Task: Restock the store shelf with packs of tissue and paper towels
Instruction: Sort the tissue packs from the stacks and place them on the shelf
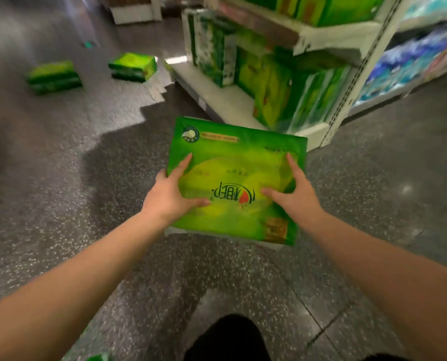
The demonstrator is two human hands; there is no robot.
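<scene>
I hold a large green pack of tissue (pixel 233 157) flat in front of me, above the speckled floor. My left hand (pixel 174 191) grips its left edge, thumb across the top face and index finger along the side. My right hand (pixel 294 190) grips the right part the same way, thumb on top. The white bottom shelf (pixel 217 97) lies just beyond the pack and carries several green packs (pixel 272 92) standing upright.
Two more green tissue packs lie on the floor at the far left, one (pixel 54 77) and another (pixel 133 66). An upper shelf (pixel 329 40) overhangs the bottom one. Blue packs (pixel 410 63) fill the neighbouring rack at right. My dark shoe (pixel 230 337) shows at the bottom.
</scene>
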